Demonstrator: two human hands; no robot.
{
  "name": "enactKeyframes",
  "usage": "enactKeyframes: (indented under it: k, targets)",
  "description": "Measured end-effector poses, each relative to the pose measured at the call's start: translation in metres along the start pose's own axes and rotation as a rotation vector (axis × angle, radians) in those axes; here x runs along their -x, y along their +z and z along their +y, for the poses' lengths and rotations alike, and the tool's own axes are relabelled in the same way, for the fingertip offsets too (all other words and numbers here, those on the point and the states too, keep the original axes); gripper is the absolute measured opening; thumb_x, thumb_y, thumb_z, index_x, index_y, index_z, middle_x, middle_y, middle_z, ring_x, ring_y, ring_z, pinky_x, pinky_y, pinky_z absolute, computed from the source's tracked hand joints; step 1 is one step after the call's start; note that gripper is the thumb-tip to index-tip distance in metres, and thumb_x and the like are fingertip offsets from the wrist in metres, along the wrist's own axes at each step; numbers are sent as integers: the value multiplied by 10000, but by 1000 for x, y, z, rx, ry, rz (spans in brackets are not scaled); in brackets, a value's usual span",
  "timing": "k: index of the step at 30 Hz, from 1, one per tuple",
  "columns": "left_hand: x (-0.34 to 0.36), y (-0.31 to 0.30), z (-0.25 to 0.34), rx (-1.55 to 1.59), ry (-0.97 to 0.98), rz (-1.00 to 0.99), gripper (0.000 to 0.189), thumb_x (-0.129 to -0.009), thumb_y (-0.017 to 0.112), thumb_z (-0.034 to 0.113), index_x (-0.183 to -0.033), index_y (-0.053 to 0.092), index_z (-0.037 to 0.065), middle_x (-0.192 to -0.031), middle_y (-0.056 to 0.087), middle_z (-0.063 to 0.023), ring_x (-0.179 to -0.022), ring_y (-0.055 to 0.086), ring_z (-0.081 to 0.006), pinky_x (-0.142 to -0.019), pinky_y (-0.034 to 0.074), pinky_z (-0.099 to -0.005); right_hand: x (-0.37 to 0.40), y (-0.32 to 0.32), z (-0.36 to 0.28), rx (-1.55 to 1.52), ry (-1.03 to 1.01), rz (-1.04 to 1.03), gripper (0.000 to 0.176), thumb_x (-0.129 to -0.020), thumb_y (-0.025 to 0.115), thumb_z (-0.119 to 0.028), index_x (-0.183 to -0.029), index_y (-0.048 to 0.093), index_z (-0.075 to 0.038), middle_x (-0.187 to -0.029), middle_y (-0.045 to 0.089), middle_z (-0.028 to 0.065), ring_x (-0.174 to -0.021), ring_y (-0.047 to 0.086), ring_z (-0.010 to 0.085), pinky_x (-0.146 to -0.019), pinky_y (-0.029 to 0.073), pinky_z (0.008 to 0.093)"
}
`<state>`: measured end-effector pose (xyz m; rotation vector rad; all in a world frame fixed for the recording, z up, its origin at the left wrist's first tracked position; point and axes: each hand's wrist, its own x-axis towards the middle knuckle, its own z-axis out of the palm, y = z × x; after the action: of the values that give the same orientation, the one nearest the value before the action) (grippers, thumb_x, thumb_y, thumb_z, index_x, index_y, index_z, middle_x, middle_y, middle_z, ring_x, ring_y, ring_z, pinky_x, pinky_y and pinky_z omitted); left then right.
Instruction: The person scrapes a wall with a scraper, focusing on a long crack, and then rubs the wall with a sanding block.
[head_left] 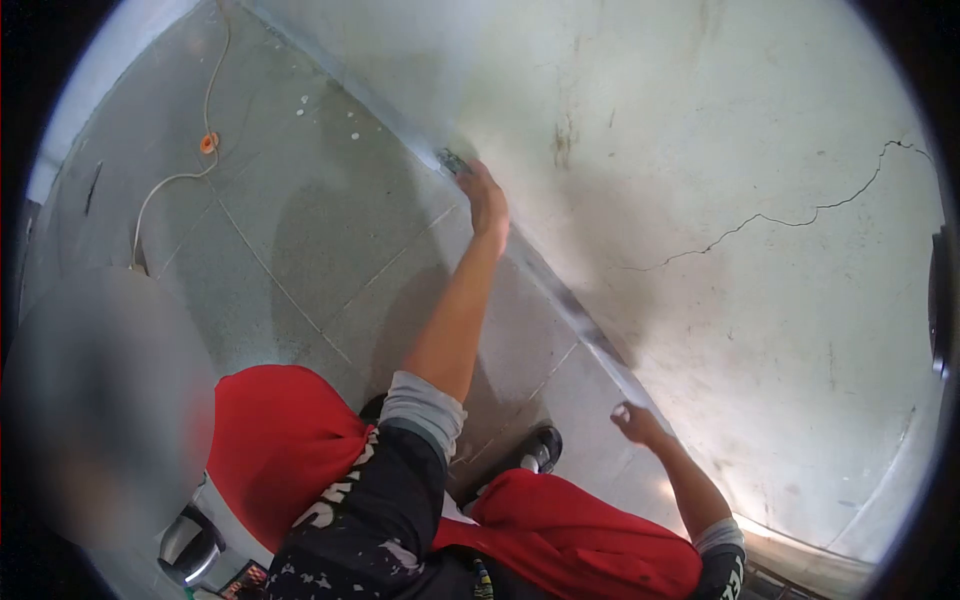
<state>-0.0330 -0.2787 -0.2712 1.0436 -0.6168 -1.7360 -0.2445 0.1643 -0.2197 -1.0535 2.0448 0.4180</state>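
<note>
My left hand point(487, 204) reaches forward to the foot of the wall. Its fingers are closed around a small dark-green and whitish object point(453, 161), whose kind I cannot make out, held against the wall's base. Nearer to me, my right hand point(640, 425) is curled by the same edge, thumb and fingers pressed together; whatever it may hold is hidden. Between the two hands a smooth, shiny pale strip point(570, 308) runs along the join of wall and floor.
The pale wall point(700, 150) has a long crack point(760, 216) and stains. A cable point(160, 185) with an orange piece point(209, 143) crosses the grey tiled floor point(300, 230). White specks lie near the wall. A blurred round shape point(110, 410) covers the left. My red-trousered knees point(290, 430) are bent.
</note>
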Motion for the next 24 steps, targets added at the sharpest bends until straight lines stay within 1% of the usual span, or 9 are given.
enactKeyframes:
  k: [1,3,6,7,12,15,18,20,24]
  targets:
    - [17,5,-7,-159,23,27,865,-1081,217,578,-1591,-29,-76,-1689,-33,-257,-1582,-35,-330,-1281,46,-452,6,9,4,-14,-5,1,454,-961,645,-433,-1214,673,-57,-1133,720,239,-1091,671,430,-941,526,483]
    - [59,15,-35,-390,80,14,845,-1087,219,556,-1594,-39,-68,-1687,-60,-259,-1580,-53,-337,-1282,47,-446,15,20,16,246,28,-278,510,-957,633,-486,-1225,676,-54,-1229,693,231,-1182,635,418,-1016,493,495]
    - [138,34,-78,-508,80,-155,870,-1079,244,565,-1594,-66,-63,-1683,-123,-254,-1575,-78,-368,-1265,57,-520,-11,25,33,358,7,-374,559,-955,625,-518,-1257,662,-49,-1297,663,228,-1230,610,408,-1051,474,502]
    - [154,39,-78,-557,59,-228,883,-1075,253,573,-1594,-77,-61,-1683,-140,-251,-1575,-84,-375,-1257,52,-547,-13,15,24,297,-22,-230,525,-962,627,-485,-1261,658,-54,-1256,682,231,-1193,632,413,-1018,494,500]
    - [95,40,-55,-441,157,39,901,-1066,244,605,-1597,-33,-68,-1687,-86,-262,-1579,-50,-369,-1243,63,-590,-23,-30,-29,-74,-68,74,463,-959,646,-429,-1227,660,-51,-1123,723,241,-1084,677,431,-931,532,484]
    - [19,11,17,-255,139,93,901,-1068,217,609,-1587,-8,-91,-1684,-60,-271,-1578,-47,-365,-1275,36,-486,-10,-16,-21,-61,-72,88,386,-978,648,-376,-1213,673,-71,-1103,735,221,-1021,705,382,-907,541,452]
    - [36,18,20,-304,144,72,909,-1070,236,602,-1578,-16,-108,-1677,-65,-288,-1577,-46,-365,-1280,11,-454,10,11,2,45,-6,-69,489,-965,632,-448,-1235,650,-41,-1149,716,241,-1106,669,432,-937,530,501]
    - [67,33,-40,-425,366,48,930,-1072,334,564,-1564,-33,-136,-1675,-71,-294,-1570,-68,-391,-1278,-2,-460,18,23,21,318,-53,-192,504,-968,624,-460,-1237,647,-33,-1215,690,251,-1155,644,434,-966,513,513]
    - [151,54,-46,-602,206,-180,946,-1054,361,584,-1598,-98,-39,-1680,-161,-245,-1571,-104,-387,-1245,25,-588,-9,6,26,379,30,-361,514,-973,617,-470,-1242,649,-33,-1256,674,253,-1188,628,430,-990,503,499]
